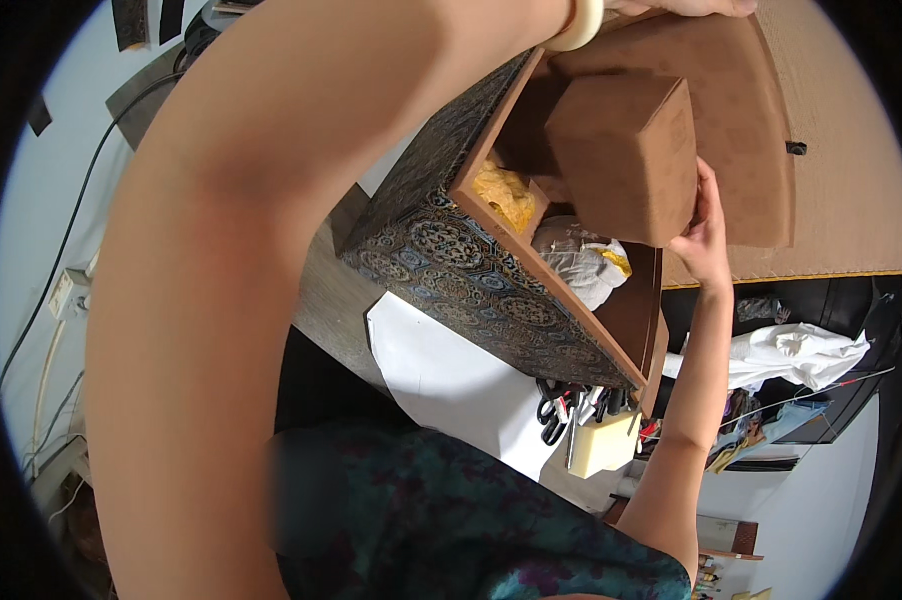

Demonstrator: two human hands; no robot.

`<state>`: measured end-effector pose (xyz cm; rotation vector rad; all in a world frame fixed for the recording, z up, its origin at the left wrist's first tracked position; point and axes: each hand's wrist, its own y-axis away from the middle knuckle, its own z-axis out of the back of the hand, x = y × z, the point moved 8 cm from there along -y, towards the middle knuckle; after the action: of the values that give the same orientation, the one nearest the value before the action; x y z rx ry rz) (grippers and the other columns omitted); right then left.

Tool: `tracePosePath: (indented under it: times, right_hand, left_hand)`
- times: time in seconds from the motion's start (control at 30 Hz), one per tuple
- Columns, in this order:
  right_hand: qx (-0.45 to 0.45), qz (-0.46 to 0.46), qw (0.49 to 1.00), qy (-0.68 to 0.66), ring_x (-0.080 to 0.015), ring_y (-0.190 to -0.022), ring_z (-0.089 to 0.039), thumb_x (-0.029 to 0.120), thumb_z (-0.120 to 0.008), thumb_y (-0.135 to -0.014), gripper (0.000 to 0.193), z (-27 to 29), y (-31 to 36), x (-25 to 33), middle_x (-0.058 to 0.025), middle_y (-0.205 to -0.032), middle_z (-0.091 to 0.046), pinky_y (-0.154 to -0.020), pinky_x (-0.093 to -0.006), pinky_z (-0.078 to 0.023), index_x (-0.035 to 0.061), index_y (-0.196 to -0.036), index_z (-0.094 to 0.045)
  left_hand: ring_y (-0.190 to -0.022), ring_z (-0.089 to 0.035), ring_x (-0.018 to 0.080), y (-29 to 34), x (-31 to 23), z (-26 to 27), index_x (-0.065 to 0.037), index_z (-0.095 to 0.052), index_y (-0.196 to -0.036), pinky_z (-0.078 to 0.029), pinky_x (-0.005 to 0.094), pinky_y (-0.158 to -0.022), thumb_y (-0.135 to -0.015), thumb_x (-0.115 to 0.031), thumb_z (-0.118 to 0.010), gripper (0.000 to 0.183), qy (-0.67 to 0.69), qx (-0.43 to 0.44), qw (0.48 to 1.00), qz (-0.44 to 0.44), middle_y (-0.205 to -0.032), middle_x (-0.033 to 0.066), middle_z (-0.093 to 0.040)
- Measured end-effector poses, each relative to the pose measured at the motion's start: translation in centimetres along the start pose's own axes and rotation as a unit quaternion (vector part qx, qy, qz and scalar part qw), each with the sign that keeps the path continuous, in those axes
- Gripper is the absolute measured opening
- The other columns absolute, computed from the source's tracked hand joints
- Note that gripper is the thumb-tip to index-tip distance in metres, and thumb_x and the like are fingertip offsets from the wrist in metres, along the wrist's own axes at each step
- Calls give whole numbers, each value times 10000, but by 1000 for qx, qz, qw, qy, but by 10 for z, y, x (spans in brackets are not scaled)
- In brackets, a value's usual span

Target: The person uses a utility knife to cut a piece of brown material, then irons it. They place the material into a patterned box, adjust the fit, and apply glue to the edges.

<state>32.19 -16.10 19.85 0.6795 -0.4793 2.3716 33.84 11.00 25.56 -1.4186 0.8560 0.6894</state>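
A brown box (616, 150) with flat sides is tilted over the open mouth of a larger patterned chest (481, 290). My right hand (706, 235) grips its right lower side, the thumb at the bottom corner and the fingers along the edge. Inside the chest lie a yellow crinkled bundle (506, 195) and a clear plastic bag (581, 265) with something yellow in it. At the top edge of the view, my left hand (681, 5) is by the upper end of the brown lid panel (741, 130). Most of its fingers are cut off, so its grip does not show.
White sheet (451, 380) lies below the chest. Scissors (551, 415), pens and a pale yellow block (606, 447) stand near its lower corner. Behind are a tan board (841, 200) and a white crumpled bag (796, 355). A cable (66, 235) runs down the left side.
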Motion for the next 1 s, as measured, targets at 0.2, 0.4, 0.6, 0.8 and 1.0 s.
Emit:
tracePosePath:
  times: [0.2, 0.4, 0.6, 0.8, 1.0]
  right_hand:
    - [29, 0, 999, 25, -206, -1440, -453, 144, -957, -614, 1171, 18, -30, 8, -81, -1537, -487, -1212, -379, -349, 27, -1602, -341]
    - [31, -31, 999, 0, -215, -1438, -463, 225, -977, -636, 1193, 22, -32, 1, -108, -1546, -486, -1208, -382, -357, 14, -1613, -325]
    - [44, -3, 999, -11, -207, -1349, -549, 238, -988, -654, 1068, 17, -44, 22, -103, -1474, -551, -1154, -395, -430, 21, -1535, -424]
    - [-148, 69, 946, 281, -224, -1110, -688, 162, -957, -717, 946, 34, -7, 47, -129, -1358, -612, -997, -391, -563, 68, -1506, -443]
    - [-201, 218, 859, 418, -440, -1479, -333, 467, -999, -577, 1423, -65, 16, 91, -274, -1620, -264, -1225, -571, -294, 36, -1631, -146]
  left_hand:
    - [-1461, -420, 357, -23, 32, 25, 81, -367, -1556, -384, 463, -1157, -1018, -636, -549, 914, -43, -37, 997, -58, -1609, 263, -398]
    - [-1573, -208, 413, 51, 22, 2, 64, 171, -1605, -275, 480, -1251, -588, -771, -879, 1683, -206, 138, 967, 50, -1669, 382, -108]
    - [-1560, -234, 421, 45, 32, 11, 26, 290, -1574, -281, 488, -1248, -489, -671, -979, 1810, -219, 169, 959, 62, -1649, 413, -129]
    - [-1533, -297, 426, 51, 19, 11, -3, 291, -1584, -293, 473, -1242, -554, -593, -980, 1740, -239, 131, 961, 37, -1648, 394, -183]
    - [-1518, -320, 426, 45, 30, 4, -14, 272, -1597, -319, 468, -1227, -599, -541, -975, 1682, -215, 132, 967, 35, -1652, 385, -187]
